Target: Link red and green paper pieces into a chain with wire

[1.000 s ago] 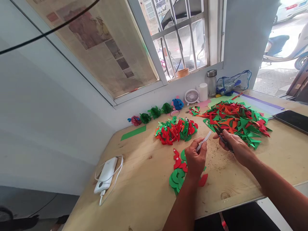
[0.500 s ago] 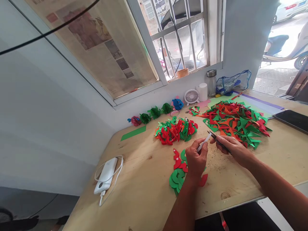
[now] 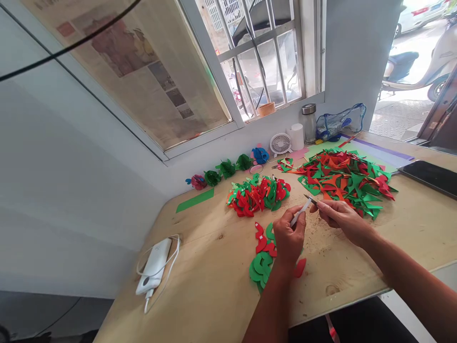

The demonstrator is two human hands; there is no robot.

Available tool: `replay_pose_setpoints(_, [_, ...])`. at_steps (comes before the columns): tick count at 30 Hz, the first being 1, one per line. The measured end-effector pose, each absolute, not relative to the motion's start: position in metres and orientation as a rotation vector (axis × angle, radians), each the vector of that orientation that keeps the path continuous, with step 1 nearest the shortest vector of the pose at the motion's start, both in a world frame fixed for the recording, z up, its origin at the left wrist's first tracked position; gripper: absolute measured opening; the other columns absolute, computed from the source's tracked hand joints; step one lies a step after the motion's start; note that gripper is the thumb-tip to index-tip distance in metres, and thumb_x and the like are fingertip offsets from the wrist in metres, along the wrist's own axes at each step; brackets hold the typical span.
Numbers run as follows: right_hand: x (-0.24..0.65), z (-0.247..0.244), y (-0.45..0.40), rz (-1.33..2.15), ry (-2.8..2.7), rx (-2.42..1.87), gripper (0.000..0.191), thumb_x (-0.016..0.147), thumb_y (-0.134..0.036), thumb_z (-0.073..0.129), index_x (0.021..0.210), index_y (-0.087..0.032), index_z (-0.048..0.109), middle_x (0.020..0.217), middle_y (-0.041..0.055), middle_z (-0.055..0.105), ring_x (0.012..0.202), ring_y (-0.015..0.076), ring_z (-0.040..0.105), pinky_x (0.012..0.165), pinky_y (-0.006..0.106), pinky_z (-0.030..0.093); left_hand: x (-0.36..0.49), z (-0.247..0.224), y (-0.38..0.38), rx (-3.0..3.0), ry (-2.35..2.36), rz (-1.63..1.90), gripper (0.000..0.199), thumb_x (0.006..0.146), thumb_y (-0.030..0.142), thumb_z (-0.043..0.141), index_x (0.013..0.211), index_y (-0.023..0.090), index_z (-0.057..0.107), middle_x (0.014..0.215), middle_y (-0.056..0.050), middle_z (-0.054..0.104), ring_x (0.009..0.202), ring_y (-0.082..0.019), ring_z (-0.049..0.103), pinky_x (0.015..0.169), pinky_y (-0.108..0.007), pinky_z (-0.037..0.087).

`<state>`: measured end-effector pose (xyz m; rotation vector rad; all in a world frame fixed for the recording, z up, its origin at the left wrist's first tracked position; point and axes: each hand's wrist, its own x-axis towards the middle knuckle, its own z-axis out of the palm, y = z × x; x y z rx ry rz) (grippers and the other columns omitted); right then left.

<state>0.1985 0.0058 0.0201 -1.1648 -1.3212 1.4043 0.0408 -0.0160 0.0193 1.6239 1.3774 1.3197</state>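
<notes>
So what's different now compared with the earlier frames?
The right hand has brought the scissors leftward to the tip of the white strip, blades now closer together. Nothing was taken up or let go. The left hand still pinches the strip, and the paper scraps lie as before.

We see a pale wall (image 3: 71,190) on the left side, plain and softly shaded. Beside it, a window (image 3: 264,62) has a white frame and metal bars (image 3: 273,33), and its left part is covered with a brownish printed sheet (image 3: 121,52). A black cable (image 3: 82,45) crosses in front, at the upper left. Below the window, the wooden surface (image 3: 207,267) is light in colour, with some knots, and reaches to the wall. On the right we look through a doorway (image 3: 396,114) to the street, where a scooter (image 3: 435,62) and a white car (image 3: 414,19) stand in strong daylight. The lower left corner is dim.
</notes>
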Motion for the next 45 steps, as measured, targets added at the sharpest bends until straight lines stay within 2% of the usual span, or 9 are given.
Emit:
replay_pose_setpoints(15, [0.200,0.021,0.005,1.236,-1.433,-1.244,0.049,0.076,-0.062,0.050,0.075,-0.015,0.066,0.052,-0.0053,0.028,0.048,0.0084,0.026,0.044,0.025,0.021,0.040,0.020,-0.015,1.648,1.382,1.313,0.027,0.081,0.031,0.054,0.096,0.015,0.070,0.059,0.001,0.054,0.048,-0.007,0.039,0.046,-0.017,0.031])
replay_pose_setpoints(20, [0.199,0.025,0.005,1.015,-1.569,-1.311,0.047,0.079,-0.058,0.047,0.073,-0.016,0.066,0.054,-0.0028,0.036,0.050,0.0096,0.031,0.046,0.025,0.024,0.040,0.020,-0.016,1.660,1.391,1.309,0.027,0.082,0.031,0.053,0.095,0.014,0.069,0.056,0.002,0.051,0.046,-0.006,0.037,0.044,-0.017,0.030])
replay_pose_setpoints(24, [0.198,0.026,0.005,0.906,-1.682,-1.306,0.045,0.083,-0.054,0.045,0.080,-0.017,0.069,0.060,-0.0006,0.046,0.056,0.0113,0.039,0.050,0.025,0.030,0.040,0.018,-0.015,1.637,1.393,1.326,0.030,0.082,0.036,0.054,0.094,0.013,0.069,0.055,0.003,0.048,0.045,-0.006,0.036,0.043,-0.017,0.029])
replay_pose_setpoints(28, [0.199,0.025,0.006,0.842,-1.697,-1.309,0.045,0.084,-0.053,0.044,0.084,-0.016,0.069,0.062,0.0003,0.050,0.057,0.0121,0.040,0.051,0.025,0.032,0.040,0.014,-0.014,1.590,1.384,1.349,0.032,0.082,0.040,0.054,0.092,0.013,0.068,0.052,0.004,0.045,0.045,-0.006,0.036,0.043,-0.016,0.030])
replay_pose_setpoints(36, [0.199,0.026,0.004,0.899,-1.676,-1.282,0.044,0.084,-0.053,0.044,0.075,-0.016,0.066,0.061,-0.0004,0.046,0.057,0.0117,0.039,0.051,0.025,0.031,0.039,0.010,-0.014,1.542,1.333,1.384,0.033,0.082,0.041,0.054,0.095,0.013,0.066,0.065,0.000,0.057,0.053,-0.007,0.046,0.050,-0.017,0.038])
replay_pose_setpoints(40, [0.198,0.028,0.004,0.929,-1.696,-1.273,0.045,0.083,-0.055,0.044,0.081,-0.017,0.069,0.059,-0.0004,0.048,0.054,0.0115,0.037,0.048,0.025,0.028,0.039,0.012,-0.015,1.545,1.317,1.366,0.034,0.083,0.040,0.053,0.097,0.012,0.065,0.064,0.000,0.055,0.052,-0.007,0.042,0.050,-0.017,0.036])
replay_pose_setpoints(45, [0.199,0.027,0.005,0.910,-1.718,-1.200,0.044,0.082,-0.056,0.046,0.082,-0.019,0.070,0.062,0.0014,0.056,0.060,0.0141,0.045,0.051,0.025,0.033,0.041,0.013,-0.016,1.554,1.345,1.359,0.036,0.081,0.044,0.054,0.094,0.013,0.067,0.056,0.003,0.045,0.048,-0.006,0.035,0.046,-0.017,0.031])
